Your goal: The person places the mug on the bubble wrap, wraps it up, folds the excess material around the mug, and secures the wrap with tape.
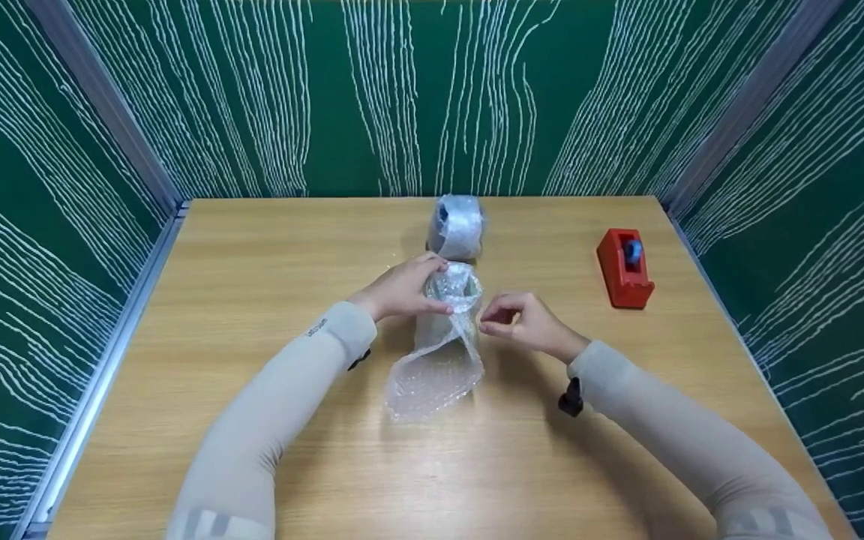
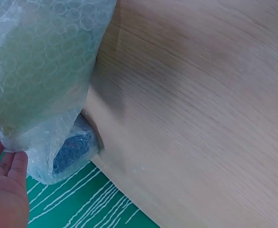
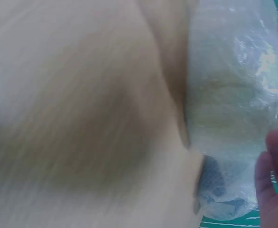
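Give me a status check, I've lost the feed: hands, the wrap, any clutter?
Left hand grips the bubble-wrapped item; right hand pinched beside the loose wrap tail. A wrapped bundle stands behind. Red tape dispenser off right, apart.

Wrapped bundle (image 1: 443, 330) mid-table (image 1: 252, 247); second bundle (image 1: 456, 225) behind; tape dispenser (image 1: 624, 268) right.
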The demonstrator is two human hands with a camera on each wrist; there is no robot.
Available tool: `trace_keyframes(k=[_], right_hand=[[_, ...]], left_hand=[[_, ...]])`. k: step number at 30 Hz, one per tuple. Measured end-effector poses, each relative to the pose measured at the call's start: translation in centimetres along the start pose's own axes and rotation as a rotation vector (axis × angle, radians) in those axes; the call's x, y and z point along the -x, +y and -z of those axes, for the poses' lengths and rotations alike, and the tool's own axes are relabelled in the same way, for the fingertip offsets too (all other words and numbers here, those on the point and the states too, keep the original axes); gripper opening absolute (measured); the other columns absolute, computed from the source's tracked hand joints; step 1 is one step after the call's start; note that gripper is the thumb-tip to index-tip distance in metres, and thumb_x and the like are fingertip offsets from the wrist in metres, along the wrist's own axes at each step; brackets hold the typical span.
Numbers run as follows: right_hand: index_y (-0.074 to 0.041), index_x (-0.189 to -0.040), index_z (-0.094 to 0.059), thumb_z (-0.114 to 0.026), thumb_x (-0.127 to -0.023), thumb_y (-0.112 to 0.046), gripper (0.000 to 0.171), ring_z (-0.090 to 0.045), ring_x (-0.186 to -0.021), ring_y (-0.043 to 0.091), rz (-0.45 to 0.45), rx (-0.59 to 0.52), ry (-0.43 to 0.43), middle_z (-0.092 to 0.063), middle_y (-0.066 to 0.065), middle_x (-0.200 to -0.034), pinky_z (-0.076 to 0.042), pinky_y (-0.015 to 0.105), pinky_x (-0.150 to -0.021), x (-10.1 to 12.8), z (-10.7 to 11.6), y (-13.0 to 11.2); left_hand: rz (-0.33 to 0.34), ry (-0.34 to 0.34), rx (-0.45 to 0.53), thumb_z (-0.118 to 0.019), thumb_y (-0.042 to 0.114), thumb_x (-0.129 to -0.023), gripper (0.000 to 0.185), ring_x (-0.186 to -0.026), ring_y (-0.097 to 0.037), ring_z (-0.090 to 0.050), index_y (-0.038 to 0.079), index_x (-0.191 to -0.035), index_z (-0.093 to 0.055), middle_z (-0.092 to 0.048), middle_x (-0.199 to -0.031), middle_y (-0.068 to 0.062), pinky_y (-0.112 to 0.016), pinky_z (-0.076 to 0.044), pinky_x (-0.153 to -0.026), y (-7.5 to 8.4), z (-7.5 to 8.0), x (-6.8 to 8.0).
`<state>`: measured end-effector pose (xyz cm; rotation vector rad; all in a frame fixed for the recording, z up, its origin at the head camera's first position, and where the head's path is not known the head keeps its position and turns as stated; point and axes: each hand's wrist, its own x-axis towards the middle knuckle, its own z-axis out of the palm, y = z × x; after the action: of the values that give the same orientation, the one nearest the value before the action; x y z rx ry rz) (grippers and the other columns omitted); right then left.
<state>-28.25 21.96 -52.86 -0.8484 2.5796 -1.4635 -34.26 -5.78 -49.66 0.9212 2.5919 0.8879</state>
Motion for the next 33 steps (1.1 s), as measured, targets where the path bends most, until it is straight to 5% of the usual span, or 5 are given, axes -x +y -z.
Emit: trace_keyframes(k=[7,15,24,33], right_hand=[[-0.005,-0.088,-0.082,-0.084,-0.094,-0.014,0.011,-0.058,-0.068,0.005,-0.067,0.045,-0.197,-0.074,0.006,-0.079,-0.048,0.02,-0.063,1.2,-0.2,0.0],[-0.014,-0.073,-0.077,-0.088,-0.091,-0.029,0.026,-0.052,-0.058,0.001,-0.122,0.157,-0.306,-0.066,-0.011,-0.065,-0.042,0.018,-0.055,1.7,-1.4,-0.9],[-0.009,-0.064,-0.069,-0.082,-0.088,-0.008,0.027,-0.046,-0.053,-0.001,-0.096,0.158,-0.208,-0.057,-0.011,-0.058,-0.037,0.017,-0.053,2.1,-3.2,-2.3],[-0.003,-0.088,-0.078,-0.078,-0.097,-0.004,0.008,-0.061,-0.074,0.0,-0.023,0.075,-0.124,-0.077,0.01,-0.083,-0.054,0.018,-0.069,2.7,-5.1,-2.2]], left_hand=[[0.006,0.007,0.01,-0.086,0.044,-0.093,0.081,-0.142,-0.025,-0.057,0.009,-0.157,-0.051,-0.057,-0.152,-0.007,-0.042,-0.044,-0.126,0.1,0.0,0.1],[0.019,0.013,0.031,-0.087,0.044,-0.093,0.082,-0.146,-0.027,-0.055,0.01,-0.158,-0.051,-0.056,-0.154,-0.007,-0.044,-0.043,-0.127,0.1,0.0,0.3],[0.015,0.013,0.029,-0.087,0.043,-0.092,0.082,-0.146,-0.028,-0.055,0.009,-0.158,-0.051,-0.056,-0.155,-0.009,-0.044,-0.043,-0.127,0.1,0.0,0.3],[0.01,0.016,0.011,-0.087,0.047,-0.091,0.084,-0.14,-0.027,-0.058,0.007,-0.157,-0.052,-0.058,-0.151,-0.01,-0.044,-0.046,-0.124,-0.1,-0.1,0.1]])
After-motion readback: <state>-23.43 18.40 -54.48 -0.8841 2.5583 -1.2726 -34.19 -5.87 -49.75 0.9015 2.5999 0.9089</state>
